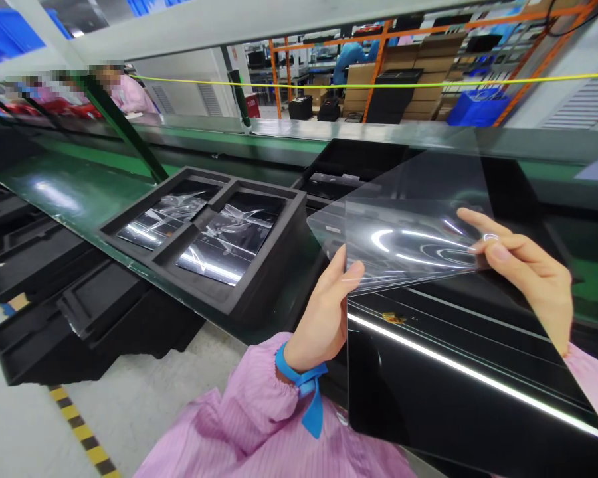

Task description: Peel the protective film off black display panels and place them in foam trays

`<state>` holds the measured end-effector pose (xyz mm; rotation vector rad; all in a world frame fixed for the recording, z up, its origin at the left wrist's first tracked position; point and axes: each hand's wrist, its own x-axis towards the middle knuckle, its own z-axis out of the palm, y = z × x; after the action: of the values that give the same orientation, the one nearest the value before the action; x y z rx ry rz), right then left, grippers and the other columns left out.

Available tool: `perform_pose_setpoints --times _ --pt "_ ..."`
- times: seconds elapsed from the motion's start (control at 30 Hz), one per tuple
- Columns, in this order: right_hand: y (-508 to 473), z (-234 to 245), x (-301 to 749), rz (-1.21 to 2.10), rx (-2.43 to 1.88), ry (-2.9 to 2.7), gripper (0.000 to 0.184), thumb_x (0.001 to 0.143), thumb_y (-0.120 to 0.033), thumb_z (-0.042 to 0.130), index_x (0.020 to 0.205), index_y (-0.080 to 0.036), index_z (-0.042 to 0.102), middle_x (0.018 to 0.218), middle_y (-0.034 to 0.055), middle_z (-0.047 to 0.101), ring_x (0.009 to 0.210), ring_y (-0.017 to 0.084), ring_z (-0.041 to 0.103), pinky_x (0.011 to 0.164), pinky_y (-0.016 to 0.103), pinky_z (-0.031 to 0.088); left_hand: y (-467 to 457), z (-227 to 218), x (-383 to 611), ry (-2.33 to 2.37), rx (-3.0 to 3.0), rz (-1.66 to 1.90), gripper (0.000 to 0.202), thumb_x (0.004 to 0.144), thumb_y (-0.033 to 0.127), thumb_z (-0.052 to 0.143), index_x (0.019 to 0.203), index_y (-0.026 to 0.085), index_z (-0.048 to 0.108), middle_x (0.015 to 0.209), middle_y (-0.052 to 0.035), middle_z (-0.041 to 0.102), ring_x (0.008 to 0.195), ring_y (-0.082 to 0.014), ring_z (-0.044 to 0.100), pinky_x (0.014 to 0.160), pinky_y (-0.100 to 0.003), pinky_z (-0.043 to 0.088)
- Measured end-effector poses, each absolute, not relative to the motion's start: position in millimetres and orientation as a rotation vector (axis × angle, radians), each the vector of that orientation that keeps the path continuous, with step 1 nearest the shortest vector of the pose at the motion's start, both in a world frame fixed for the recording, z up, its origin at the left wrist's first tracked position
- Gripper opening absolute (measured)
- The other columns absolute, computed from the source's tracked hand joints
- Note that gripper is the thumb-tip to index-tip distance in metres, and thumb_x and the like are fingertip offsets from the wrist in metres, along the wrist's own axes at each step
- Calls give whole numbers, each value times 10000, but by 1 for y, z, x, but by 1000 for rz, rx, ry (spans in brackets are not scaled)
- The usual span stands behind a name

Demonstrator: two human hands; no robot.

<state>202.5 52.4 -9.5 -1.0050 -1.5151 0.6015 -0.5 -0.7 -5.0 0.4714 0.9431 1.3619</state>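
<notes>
My left hand [323,312] grips the left edge of a glossy black panel [453,385] that I hold tilted in front of me. My right hand [523,272] pinches the right edge of a clear plastic film [403,239], which is lifted off the panel's upper part and curls upward. Both wrists wear pink sleeves, and a blue strap circles the left wrist.
A black foam tray [259,292] with two compartments, each holding a film-wrapped panel, sits on the green conveyor belt [60,186] to the left. A second black tray [359,166] lies further back. Empty black trays [80,312] are stacked below left. A person in pink stands at far left.
</notes>
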Motion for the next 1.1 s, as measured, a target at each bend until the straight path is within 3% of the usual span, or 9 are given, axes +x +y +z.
perform_pose_setpoints --times 0.17,0.27,0.37,0.47,0.7,0.93,1.1 --pt "50 -5 199 603 -1022 -1458 137 811 -285 582 711 -192 601 1172 75 575 1083 255 523 861 376 380 2 -5 1 848 544 1330 551 809 174 559 1344 182 426 1425 -23 372 1345 -209 317 1120 -333 257" --pt "52 -4 199 604 -1012 -1471 149 802 -295 583 697 -190 594 1169 76 577 1090 258 523 858 375 391 2 -2 1 841 546 1327 553 822 191 555 1356 174 410 1421 -35 393 1340 -220 329 1118 -340 261" --pt "52 -4 198 631 -1006 -1461 150 799 -297 584 693 -191 593 1179 67 573 1130 256 503 912 375 377 2 0 1 857 544 1344 520 822 192 566 1329 178 452 1406 -34 423 1330 -218 350 1106 -320 283" --pt "51 -3 195 668 -1055 -1420 131 784 -294 579 696 -198 591 1192 48 566 1173 255 469 974 388 351 1 2 1 854 543 1348 484 800 146 566 1278 203 516 1415 2 410 1360 -214 282 1127 -320 237" --pt "54 -5 198 689 -1048 -1424 159 765 -338 601 679 -204 593 1189 27 569 1175 267 464 938 395 381 1 -2 2 893 520 1339 518 737 132 608 1244 222 555 1338 -3 524 1357 -233 286 1147 -363 183" --pt "49 3 186 650 -1066 -1375 137 753 -295 603 666 -191 620 1183 38 572 1156 252 479 1030 374 293 13 -18 -4 1017 529 1415 309 760 208 624 1064 190 680 1288 -4 578 1322 -231 366 1136 -324 238" --pt "42 9 169 582 -1032 -1339 138 766 -256 570 666 -182 630 1147 35 590 1111 231 509 976 357 343 36 -47 -15 1062 518 1355 220 763 146 585 942 154 713 1204 -20 643 1317 -213 375 1138 -330 237"
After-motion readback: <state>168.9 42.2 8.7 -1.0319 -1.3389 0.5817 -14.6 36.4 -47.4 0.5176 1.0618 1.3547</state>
